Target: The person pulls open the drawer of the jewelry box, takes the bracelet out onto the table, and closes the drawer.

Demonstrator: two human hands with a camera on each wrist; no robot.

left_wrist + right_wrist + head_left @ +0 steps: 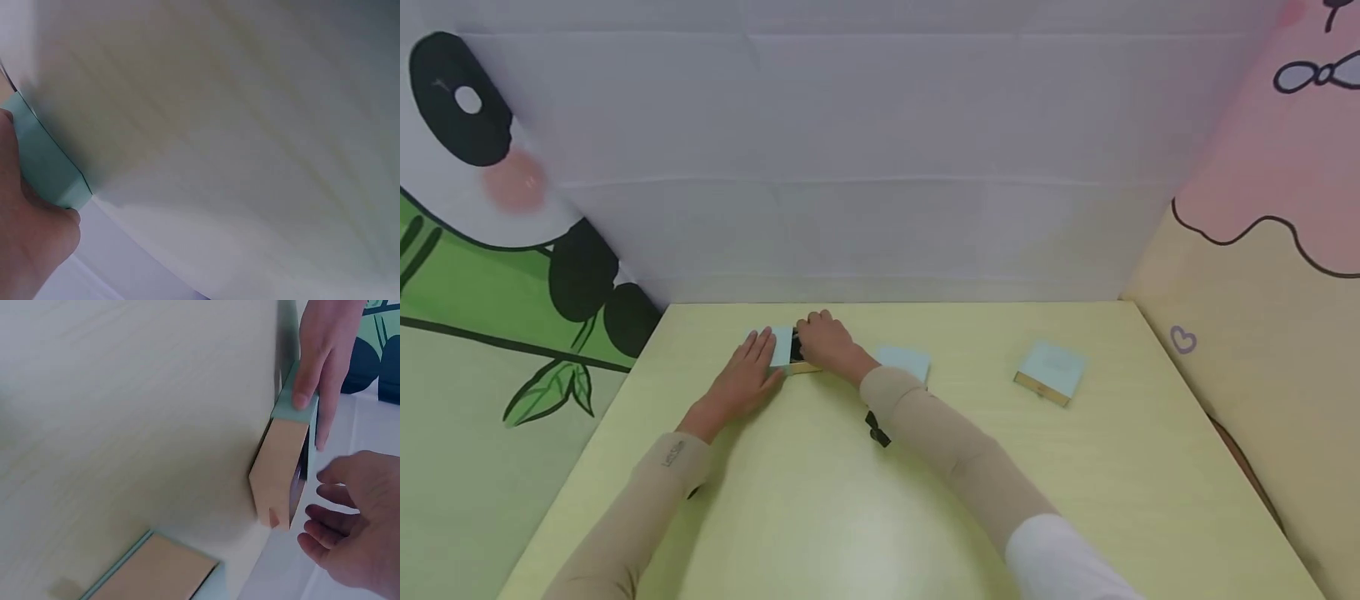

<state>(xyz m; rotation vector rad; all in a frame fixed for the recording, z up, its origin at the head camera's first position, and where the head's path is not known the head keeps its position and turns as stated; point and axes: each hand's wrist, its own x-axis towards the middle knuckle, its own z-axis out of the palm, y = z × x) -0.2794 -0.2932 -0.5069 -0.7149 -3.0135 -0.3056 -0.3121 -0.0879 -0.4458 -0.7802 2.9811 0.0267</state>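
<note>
A light blue-green box [781,346] lies near the back left of the table, its tan inner tray [278,465] slid partly out to the right. The tray's inside looks dark. My left hand [743,379] holds the box's left part, fingers over the top and thumb against the near side. In the left wrist view the left hand [28,231] spans the box's end [50,162]. Above the pulled-out tray is my right hand [829,340]. The right wrist view shows the right hand [369,525] with fingers loosely bent and spread beside the tray, nothing visible between them.
A second light blue box [906,361] lies just right of the right hand, partly hidden by the forearm. Farther right is a third box [1051,372], its tan side facing me. Behind the pale yellow table [850,500] rises a white cloth backdrop [880,150].
</note>
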